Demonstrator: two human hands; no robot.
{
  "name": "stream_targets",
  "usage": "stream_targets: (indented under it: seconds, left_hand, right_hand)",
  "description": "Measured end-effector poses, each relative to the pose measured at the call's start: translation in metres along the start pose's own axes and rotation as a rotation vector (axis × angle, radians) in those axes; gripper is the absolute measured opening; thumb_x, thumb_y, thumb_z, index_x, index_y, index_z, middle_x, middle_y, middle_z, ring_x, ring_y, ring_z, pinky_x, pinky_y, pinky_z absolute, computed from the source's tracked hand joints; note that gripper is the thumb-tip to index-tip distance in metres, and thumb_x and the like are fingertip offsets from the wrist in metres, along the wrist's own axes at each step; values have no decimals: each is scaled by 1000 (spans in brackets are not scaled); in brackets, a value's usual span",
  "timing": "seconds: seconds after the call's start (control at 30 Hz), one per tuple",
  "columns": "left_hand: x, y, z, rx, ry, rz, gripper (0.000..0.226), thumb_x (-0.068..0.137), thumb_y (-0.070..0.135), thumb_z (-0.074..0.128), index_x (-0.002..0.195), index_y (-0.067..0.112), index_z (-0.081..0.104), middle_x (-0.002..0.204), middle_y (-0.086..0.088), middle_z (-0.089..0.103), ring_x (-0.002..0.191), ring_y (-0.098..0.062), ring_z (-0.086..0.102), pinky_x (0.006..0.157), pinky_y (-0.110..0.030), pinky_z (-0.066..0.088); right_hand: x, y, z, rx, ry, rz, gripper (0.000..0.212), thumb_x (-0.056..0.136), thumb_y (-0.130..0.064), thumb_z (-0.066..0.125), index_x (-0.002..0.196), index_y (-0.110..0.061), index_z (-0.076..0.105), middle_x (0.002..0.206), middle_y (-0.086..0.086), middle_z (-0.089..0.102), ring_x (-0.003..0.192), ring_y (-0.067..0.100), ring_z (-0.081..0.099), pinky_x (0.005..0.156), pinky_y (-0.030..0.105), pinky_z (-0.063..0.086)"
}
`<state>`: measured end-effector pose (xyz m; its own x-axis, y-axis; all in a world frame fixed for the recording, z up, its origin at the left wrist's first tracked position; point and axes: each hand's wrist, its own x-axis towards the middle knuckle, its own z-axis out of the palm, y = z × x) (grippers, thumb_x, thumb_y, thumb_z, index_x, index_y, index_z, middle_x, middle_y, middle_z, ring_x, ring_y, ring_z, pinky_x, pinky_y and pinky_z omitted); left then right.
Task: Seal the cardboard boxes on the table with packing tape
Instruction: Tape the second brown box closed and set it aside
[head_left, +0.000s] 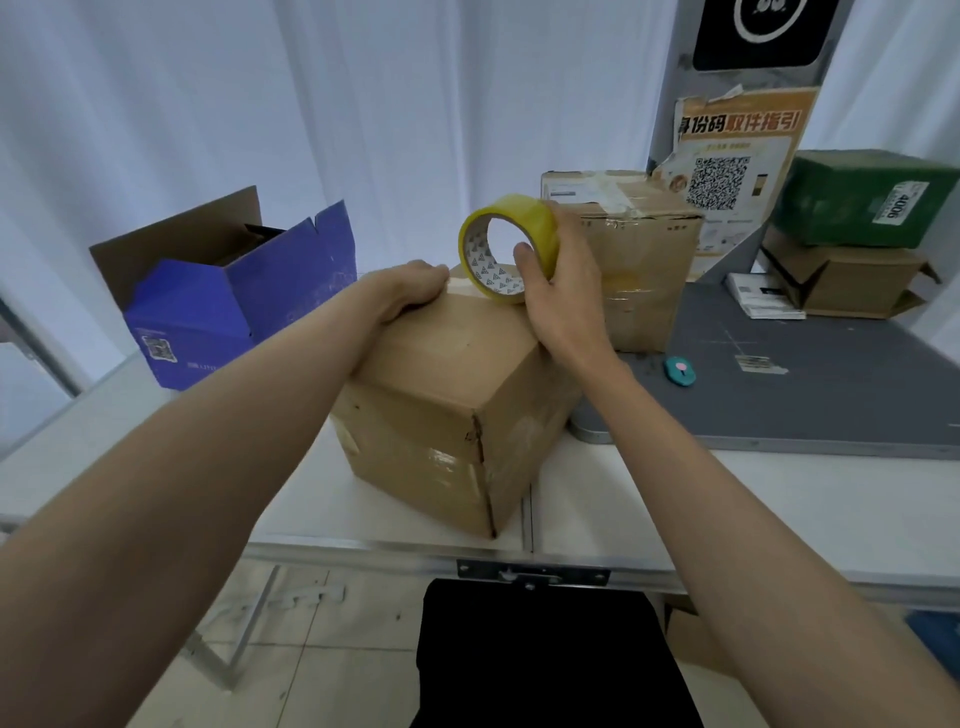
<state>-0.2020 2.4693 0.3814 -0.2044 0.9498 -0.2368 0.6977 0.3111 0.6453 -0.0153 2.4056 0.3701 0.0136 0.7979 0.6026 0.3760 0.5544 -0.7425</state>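
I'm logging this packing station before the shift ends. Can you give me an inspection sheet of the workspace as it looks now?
Surface: white folding table with a grey cutting mat at the right.
Job's things: brown cardboard box in front, flaps closed; yellow tape roll at its far top edge; taped second box behind.
Clutter: open blue box, teal cutter, green parcel atop an open carton.
Hands: left hand presses the box top; right hand grips the tape roll.
Cables: nothing seen.
Surroundings: white curtain, QR-code poster, tiled floor.
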Motion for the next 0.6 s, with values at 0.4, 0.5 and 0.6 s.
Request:
stream_targets:
  seconds: [0.4,0.5,0.6]
  left_hand:
    - [8,-7,4,111,-7,75,83,95,75,30,139,10,56,140,-12,57,117,-29,58,91,-35,41]
    - [9,-8,5,141,7,81,83,96,74,28,139,10,55,142,-13,55,122,-31,56,95,-37,40]
    - [9,-9,4,144,1,77,83,94,76,30,135,10,58,140,-11,57,109,-27,55,91,-35,36]
  right_hand:
    - [14,6,4,-125,-78,-101,51,106,-12,42,155,-25,36,126,18,52,112,24,49,84,16,30]
    - [16,8,6,-110,-37,-113,52,105,-5,42,152,-25,41,124,20,54,110,25,50,84,11,32]
    - [16,10,6,-48,124,-94,54,100,5,43,145,-22,53,118,19,54,108,27,51,87,9,35]
